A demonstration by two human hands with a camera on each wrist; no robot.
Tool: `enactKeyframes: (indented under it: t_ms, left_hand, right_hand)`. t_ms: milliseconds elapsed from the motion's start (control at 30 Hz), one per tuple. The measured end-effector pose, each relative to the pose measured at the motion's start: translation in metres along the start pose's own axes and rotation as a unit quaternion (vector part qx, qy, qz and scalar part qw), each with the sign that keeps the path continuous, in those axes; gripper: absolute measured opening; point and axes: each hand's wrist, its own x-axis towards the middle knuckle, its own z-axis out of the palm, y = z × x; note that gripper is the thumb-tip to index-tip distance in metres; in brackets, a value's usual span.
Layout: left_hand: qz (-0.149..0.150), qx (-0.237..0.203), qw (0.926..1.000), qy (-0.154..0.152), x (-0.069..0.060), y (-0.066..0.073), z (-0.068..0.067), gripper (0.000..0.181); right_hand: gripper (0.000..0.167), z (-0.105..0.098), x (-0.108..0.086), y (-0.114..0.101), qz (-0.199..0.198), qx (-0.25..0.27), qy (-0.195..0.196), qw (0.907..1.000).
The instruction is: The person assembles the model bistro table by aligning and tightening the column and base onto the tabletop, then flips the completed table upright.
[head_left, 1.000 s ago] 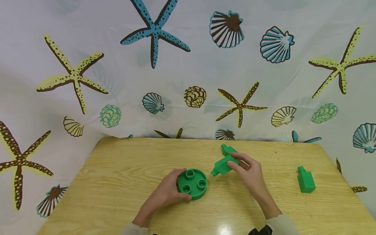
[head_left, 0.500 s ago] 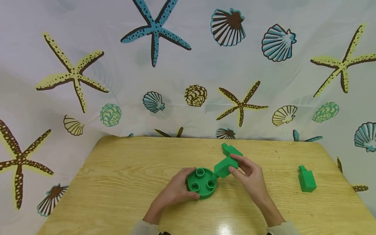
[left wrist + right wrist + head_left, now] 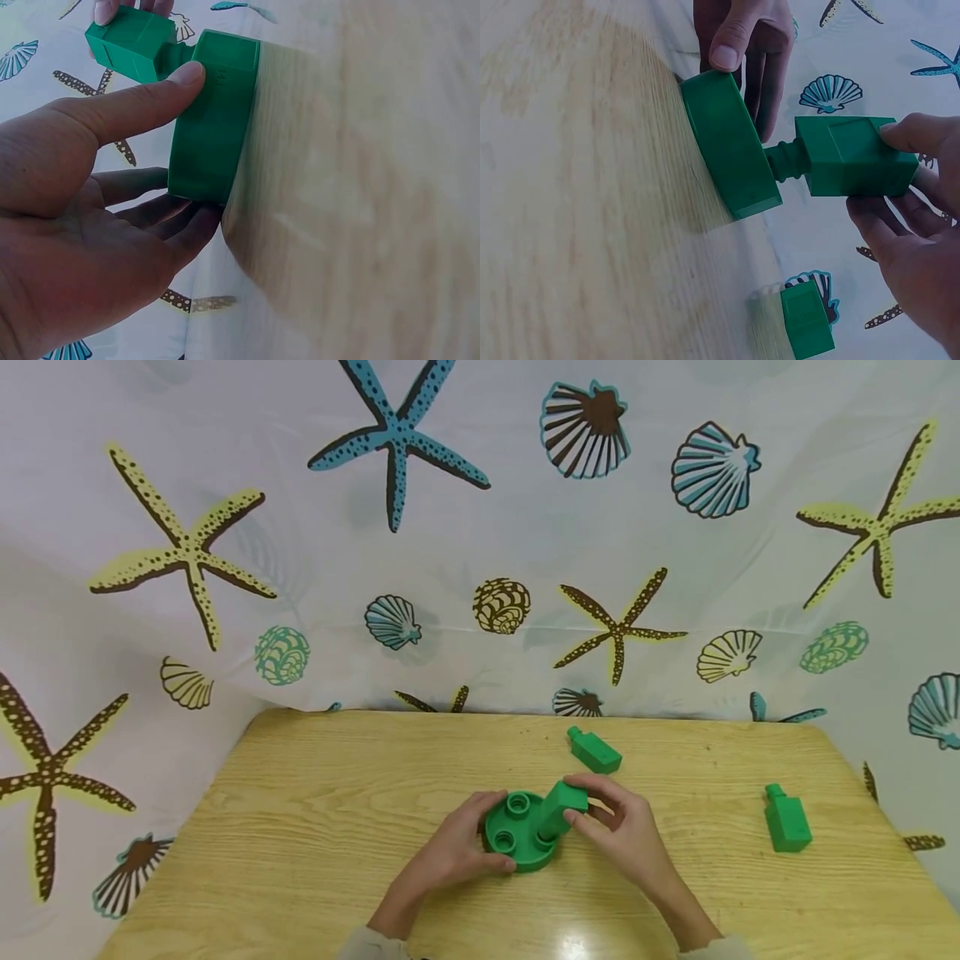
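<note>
A green round base with three raised threaded sockets stands on the table. My left hand grips its left rim, thumb at the near side and fingers round the far side. In my right hand a green square block with a threaded neck is pinched near its flat end. The block leans over the right-hand socket, neck down. In the right wrist view its threaded neck meets the socket, with thread still visible. How deep the tip sits cannot be told.
One matching green block lies on the wooden table behind the right hand. Another green block lies farther right. A sheet with starfish and shell prints hangs at the table's back and sides.
The left hand has brought the base to the right. The right hand has tipped its block from nearly lying flat to neck down, and its neck has come to the right-hand socket.
</note>
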Motion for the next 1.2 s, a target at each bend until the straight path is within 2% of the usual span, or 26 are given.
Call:
enactKeyframes:
  t_ms: [200, 467, 700, 800, 1067, 1200]
  left_hand:
    - [-0.005, 0.001, 1.0000, -0.004, -0.001, 0.000, 0.002, 0.092]
    - [-0.004, 0.000, 1.0000, 0.006, -0.003, -0.002, 0.004, 0.091]
    - [-0.001, -0.002, 1.0000, 0.007, -0.004, -0.004, 0.004, 0.091]
    - [-0.001, -0.003, 1.0000, 0.006, -0.004, -0.004, 0.003, 0.091]
    - [-0.005, -0.007, 0.9999, 0.006, -0.003, -0.003, 0.002, 0.092]
    - [-0.003, -0.005, 1.0000, 0.004, -0.002, -0.002, 0.000, 0.092]
  right_hand:
    - [0.037, 0.004, -0.003, 0.003, -0.001, -0.022, -0.014, 0.9997]
    - [0.037, 0.006, -0.006, 0.006, 0.006, -0.039, -0.039, 0.9985]
    - [0.035, -0.002, -0.006, 0.002, 0.008, -0.010, -0.083, 0.9965]
    - [0.036, -0.004, -0.007, 0.001, 0.012, -0.003, -0.090, 0.9959]
    - [0.040, -0.002, -0.004, 0.000, 0.020, -0.060, -0.088, 0.9941]
    - [0.039, -0.008, -0.003, -0.002, 0.015, -0.049, -0.121, 0.9913]
